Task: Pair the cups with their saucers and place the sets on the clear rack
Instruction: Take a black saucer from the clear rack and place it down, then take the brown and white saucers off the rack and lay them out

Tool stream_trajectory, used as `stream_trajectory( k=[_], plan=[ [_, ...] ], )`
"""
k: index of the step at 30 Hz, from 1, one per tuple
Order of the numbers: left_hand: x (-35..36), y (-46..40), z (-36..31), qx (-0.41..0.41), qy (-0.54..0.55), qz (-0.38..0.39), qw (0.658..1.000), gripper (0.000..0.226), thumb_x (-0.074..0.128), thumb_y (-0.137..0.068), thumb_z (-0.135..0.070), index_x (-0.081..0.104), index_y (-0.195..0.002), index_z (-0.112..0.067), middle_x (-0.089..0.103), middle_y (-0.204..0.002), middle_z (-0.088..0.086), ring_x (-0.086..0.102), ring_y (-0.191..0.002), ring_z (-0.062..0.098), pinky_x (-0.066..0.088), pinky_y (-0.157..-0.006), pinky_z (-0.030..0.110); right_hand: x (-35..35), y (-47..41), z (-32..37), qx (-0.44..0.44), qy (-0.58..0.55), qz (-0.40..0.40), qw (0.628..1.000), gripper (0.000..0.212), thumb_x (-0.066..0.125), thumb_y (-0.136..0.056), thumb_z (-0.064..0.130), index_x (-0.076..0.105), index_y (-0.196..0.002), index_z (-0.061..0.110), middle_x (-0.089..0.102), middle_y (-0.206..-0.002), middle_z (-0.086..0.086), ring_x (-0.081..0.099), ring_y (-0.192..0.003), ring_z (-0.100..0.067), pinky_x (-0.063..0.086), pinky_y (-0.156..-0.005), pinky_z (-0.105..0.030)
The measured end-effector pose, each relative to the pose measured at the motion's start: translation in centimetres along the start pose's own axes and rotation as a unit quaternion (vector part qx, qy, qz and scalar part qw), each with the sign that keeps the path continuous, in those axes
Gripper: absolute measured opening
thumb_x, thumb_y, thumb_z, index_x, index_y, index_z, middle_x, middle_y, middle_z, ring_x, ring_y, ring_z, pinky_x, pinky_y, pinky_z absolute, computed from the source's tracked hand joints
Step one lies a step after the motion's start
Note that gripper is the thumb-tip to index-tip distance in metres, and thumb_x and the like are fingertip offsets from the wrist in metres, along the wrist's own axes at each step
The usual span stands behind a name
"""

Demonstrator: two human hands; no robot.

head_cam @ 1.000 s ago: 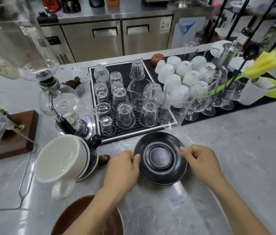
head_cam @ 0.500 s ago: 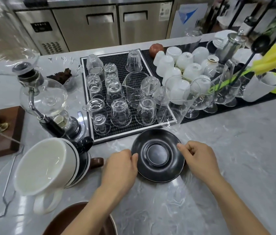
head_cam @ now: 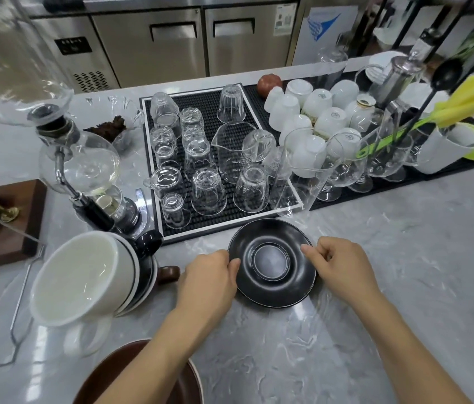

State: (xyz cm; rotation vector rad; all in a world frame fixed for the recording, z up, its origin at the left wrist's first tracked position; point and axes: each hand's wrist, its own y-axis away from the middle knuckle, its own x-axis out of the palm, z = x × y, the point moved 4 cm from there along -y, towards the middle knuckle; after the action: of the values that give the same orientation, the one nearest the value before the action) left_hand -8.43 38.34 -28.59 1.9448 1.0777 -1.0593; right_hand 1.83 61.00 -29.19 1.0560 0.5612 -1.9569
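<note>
Saucer-handling was the step in hand: a black saucer (head_cam: 271, 263) lay flat on the grey marble counter (head_cam: 404, 258), just at six o'clock of the black glass-drying mat (head_cam: 218, 225), and both hands were on its rim. The left hand (head_cam: 208, 277) had its thumb and fingertips curled at the nine o'clock edge; the right hand (head_cam: 339, 268) pinched the two to three o'clock edge with bent fingers. The hands were well apart, the saucer between them. Whether the dish was already lifted clear of the counter could not be told; it looked to be resting.

The saucer was matte black, round, with a raised ring marking the cup well at its centre, which held no cup. So the pairing was not yet done for this piece.

The next move, as I judge it, called for a matching cup to be set in that well. At nine o'clock of the saucer stood a stack of saucers (head_cam: 139, 275) with a large white cup (head_cam: 78, 275) tipped on its side upon it. A clear frame at the far left edge may be the rack, though I cannot be sure. Care would be needed beside the upturned glasses (head_cam: 209, 191) at twelve o'clock and the glass siphon brewer (head_cam: 84, 167) at ten o'clock.
</note>
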Motion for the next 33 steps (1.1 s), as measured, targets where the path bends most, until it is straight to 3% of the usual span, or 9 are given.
stream_trajectory(
  k=[6,10,12,15,18,20,25,28,33],
  plan=[
    [-0.4,0.1,-0.8,0.0,-0.009,0.026,1.0,0.038,0.044,-0.103,-0.044,0.051,-0.078,-0.016,0.07,-0.094,0.013,0.064,-0.093,0.038,0.039,-0.068,0.035,-0.4,0.7,0.7,0.009,0.029,0.004,1.0,0.058,0.064,-0.091,0.044,0.034,-0.051,0.017,0.04,-0.046,0.001,0.048,-0.052,-0.023,0.032,-0.049,-0.033],
    [-2.4,2.4,-1.4,0.054,0.021,-0.035,0.998,0.046,0.041,-0.102,-0.046,0.032,-0.063,-0.023,0.048,-0.061,-0.004,0.051,-0.063,0.027,0.027,-0.054,0.034,-2.3,2.6,2.0,-0.004,0.0,-0.047,0.999,0.06,0.063,-0.092,0.043,0.03,-0.048,0.02,0.033,-0.041,0.003,0.038,-0.045,-0.012,0.028,-0.046,-0.031],
    [-3.3,4.0,-1.5,0.079,0.023,-0.063,0.995,0.046,0.043,-0.1,-0.048,0.028,-0.062,-0.027,0.04,-0.055,-0.008,0.04,-0.055,0.02,0.024,-0.051,0.034,-2.8,3.9,2.9,-0.021,-0.022,-0.059,0.998,0.057,0.063,-0.092,0.043,0.033,-0.049,0.021,0.036,-0.041,0.003,0.038,-0.044,-0.011,0.031,-0.046,-0.032],
    [-4.4,6.9,-1.1,0.108,0.036,-0.092,0.989,0.042,0.048,-0.098,-0.048,0.034,-0.064,-0.029,0.042,-0.056,-0.01,0.042,-0.055,0.014,0.027,-0.05,0.033,-3.2,6.3,4.6,-0.047,-0.077,-0.059,0.994,0.047,0.063,-0.086,0.047,0.041,-0.051,0.024,0.049,-0.048,0.008,0.042,-0.045,-0.01,0.037,-0.048,-0.029],
    [-4.8,9.7,-0.2,0.127,0.073,-0.101,0.984,0.027,0.054,-0.095,-0.048,0.051,-0.077,-0.028,0.053,-0.072,-0.014,0.053,-0.072,0.01,0.042,-0.063,0.03,-3.2,8.1,5.7,-0.065,-0.109,-0.047,0.991,0.036,0.07,-0.083,0.041,0.052,-0.058,0.022,0.059,-0.056,0.009,0.052,-0.051,-0.01,0.043,-0.052,-0.025],
    [-5.5,11.5,0.4,0.133,0.078,-0.104,0.983,0.022,0.055,-0.094,-0.049,0.06,-0.09,-0.028,0.06,-0.089,-0.016,0.055,-0.088,0.006,0.04,-0.072,0.022,-3.2,9.2,6.5,-0.083,-0.118,-0.033,0.989,0.028,0.074,-0.083,0.035,0.058,-0.063,0.024,0.061,-0.06,0.006,0.056,-0.056,-0.011,0.045,-0.054,-0.022],
    [-6.9,14.9,2.1,0.156,0.059,-0.11,0.98,0.038,0.062,-0.087,-0.05,0.07,-0.112,-0.022,0.068,-0.113,-0.009,0.061,-0.109,0.01,0.044,-0.092,0.02,-2.3,11.8,8.8,-0.134,-0.109,0.031,0.985,0.007,0.072,-0.084,0.036,0.066,-0.086,0.032,0.066,-0.075,0.015,0.062,-0.076,-0.006,0.047,-0.066,-0.016],
    [-7.3,16.7,3.8,0.133,0.055,-0.13,0.981,0.048,0.069,-0.081,-0.051,0.071,-0.118,-0.02,0.068,-0.122,-0.006,0.063,-0.114,0.016,0.048,-0.098,0.03,-1.2,13.2,10.0,-0.156,-0.11,0.059,0.98,0.016,0.067,-0.084,0.043,0.065,-0.099,0.037,0.066,-0.085,0.018,0.062,-0.083,-0.006,0.049,-0.071,-0.018],
    [-7.5,19.0,7.5,0.069,0.064,-0.125,0.988,0.062,0.063,-0.079,-0.056,0.066,-0.127,-0.017,0.065,-0.128,-0.003,0.06,-0.123,0.021,0.048,-0.105,0.042,1.0,15.0,11.5,-0.179,-0.117,0.097,0.972,0.034,0.053,-0.078,0.062,0.062,-0.105,0.042,0.063,-0.091,0.02,0.061,-0.084,-0.004,0.051,-0.072,-0.021]
  ],
)
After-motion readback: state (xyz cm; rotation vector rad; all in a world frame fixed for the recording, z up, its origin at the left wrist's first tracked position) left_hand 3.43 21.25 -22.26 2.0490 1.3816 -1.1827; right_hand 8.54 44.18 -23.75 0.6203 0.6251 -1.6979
